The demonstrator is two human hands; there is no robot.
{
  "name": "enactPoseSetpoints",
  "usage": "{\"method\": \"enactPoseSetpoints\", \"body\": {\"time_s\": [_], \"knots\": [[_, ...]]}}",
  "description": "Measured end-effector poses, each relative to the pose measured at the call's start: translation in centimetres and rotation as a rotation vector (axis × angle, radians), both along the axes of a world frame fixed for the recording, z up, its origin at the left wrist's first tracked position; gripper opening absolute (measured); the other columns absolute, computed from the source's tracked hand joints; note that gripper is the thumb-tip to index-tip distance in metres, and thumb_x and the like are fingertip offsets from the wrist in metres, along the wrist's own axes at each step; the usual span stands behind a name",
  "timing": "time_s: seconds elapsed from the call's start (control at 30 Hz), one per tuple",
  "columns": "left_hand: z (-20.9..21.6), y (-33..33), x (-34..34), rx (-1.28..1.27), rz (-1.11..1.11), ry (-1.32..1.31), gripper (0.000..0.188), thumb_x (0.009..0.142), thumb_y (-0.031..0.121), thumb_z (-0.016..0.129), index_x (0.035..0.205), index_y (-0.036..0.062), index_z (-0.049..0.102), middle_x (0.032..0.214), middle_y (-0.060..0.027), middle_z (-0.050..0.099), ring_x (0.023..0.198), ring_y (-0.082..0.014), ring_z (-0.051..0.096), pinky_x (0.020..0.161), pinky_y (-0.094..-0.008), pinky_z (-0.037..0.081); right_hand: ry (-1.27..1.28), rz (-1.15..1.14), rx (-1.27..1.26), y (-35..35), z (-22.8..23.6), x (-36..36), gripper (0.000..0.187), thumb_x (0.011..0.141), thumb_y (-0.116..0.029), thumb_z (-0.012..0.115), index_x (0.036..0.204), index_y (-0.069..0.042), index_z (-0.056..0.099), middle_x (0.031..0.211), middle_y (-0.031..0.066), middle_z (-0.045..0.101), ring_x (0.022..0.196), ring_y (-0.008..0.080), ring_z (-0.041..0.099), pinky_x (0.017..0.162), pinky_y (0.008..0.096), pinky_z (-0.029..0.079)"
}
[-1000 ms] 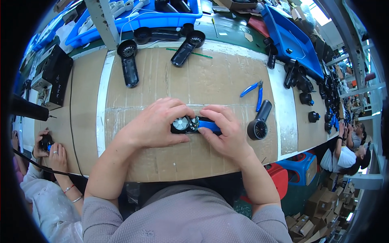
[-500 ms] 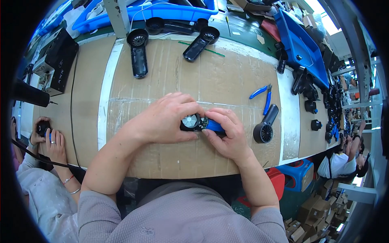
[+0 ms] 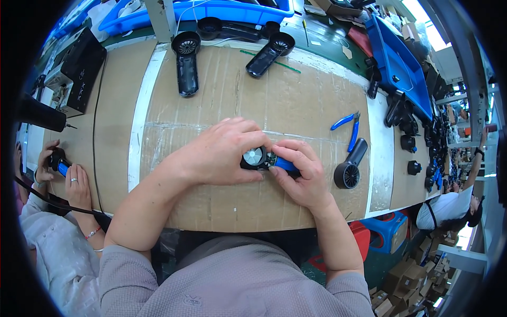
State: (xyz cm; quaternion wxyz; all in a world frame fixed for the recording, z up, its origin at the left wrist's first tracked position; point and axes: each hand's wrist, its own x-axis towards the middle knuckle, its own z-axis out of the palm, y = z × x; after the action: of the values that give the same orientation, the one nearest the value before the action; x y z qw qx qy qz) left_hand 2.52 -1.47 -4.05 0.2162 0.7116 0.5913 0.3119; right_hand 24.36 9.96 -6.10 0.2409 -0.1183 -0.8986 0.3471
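In the middle of the cardboard-covered bench I hold an open handheld fan assembly (image 3: 254, 157). It has pale blades in a round black housing, a small circuit board (image 3: 271, 159) and a blue cylindrical battery (image 3: 285, 166). My left hand (image 3: 224, 150) curls around the black housing, its fingertips on the far rim and the thumb on the near side. My right hand (image 3: 302, 171) pinches the battery end beside the board between thumb and fingers. My hands partly cover the assembly, and its underside is hidden.
Blue-handled nippers (image 3: 353, 131) and a black handheld fan (image 3: 347, 175) lie to the right. Black fan shells (image 3: 187, 74) rest at the back, near a blue tray (image 3: 232, 15). At left, a co-worker's hands (image 3: 77, 182) hold a similar part near a powered screwdriver (image 3: 43, 117).
The whole view has shifted slightly. My grip on the fan assembly looks the same. The co-worker's hands have moved apart, showing more of the blue section of their part.
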Motion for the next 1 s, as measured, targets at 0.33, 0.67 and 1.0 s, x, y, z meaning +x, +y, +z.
{"method": "enactPoseSetpoints", "body": {"time_s": [0.33, 0.67, 1.0], "knots": [[0.2, -0.1, 0.1, 0.033, -0.005, 0.017, 0.041, 0.073, 0.021, 0.087, 0.108, 0.0105, 0.068, 0.107, -0.0067, 0.067, 0.102, -0.0268, 0.063, 0.095, -0.0382, 0.05, -0.023, -0.007, 0.014, -0.1, 0.1, 0.2, 0.042, 0.083, -0.003, 0.075, 0.124, -0.004, 0.071, 0.126, 0.0138, 0.065, 0.11, 0.0278, 0.063, 0.094, 0.0353, 0.052], [0.6, 0.1, 1.1, 0.073, 0.034, -0.024, 0.037, 0.074, 0.02, 0.085, 0.104, 0.0099, 0.066, 0.104, -0.0068, 0.067, 0.094, -0.0261, 0.065, 0.088, -0.0357, 0.053, 0.0, 0.001, -0.01, 0.0, -0.2, 0.3, 0.038, 0.085, -0.002, 0.072, 0.122, -0.003, 0.072, 0.125, 0.0138, 0.065, 0.109, 0.0272, 0.062, 0.092, 0.0344, 0.052], [-0.3, 0.7, 2.7, 0.083, 0.142, -0.021, 0.033, 0.076, 0.02, 0.083, 0.102, 0.01, 0.065, 0.101, -0.0071, 0.067, 0.092, -0.026, 0.065, 0.085, -0.0363, 0.052, 0.023, 0.007, -0.063, 0.2, -0.1, 0.2, 0.032, 0.089, -0.002, 0.068, 0.121, -0.003, 0.073, 0.125, 0.0129, 0.065, 0.108, 0.0259, 0.061, 0.092, 0.0334, 0.051]]}}
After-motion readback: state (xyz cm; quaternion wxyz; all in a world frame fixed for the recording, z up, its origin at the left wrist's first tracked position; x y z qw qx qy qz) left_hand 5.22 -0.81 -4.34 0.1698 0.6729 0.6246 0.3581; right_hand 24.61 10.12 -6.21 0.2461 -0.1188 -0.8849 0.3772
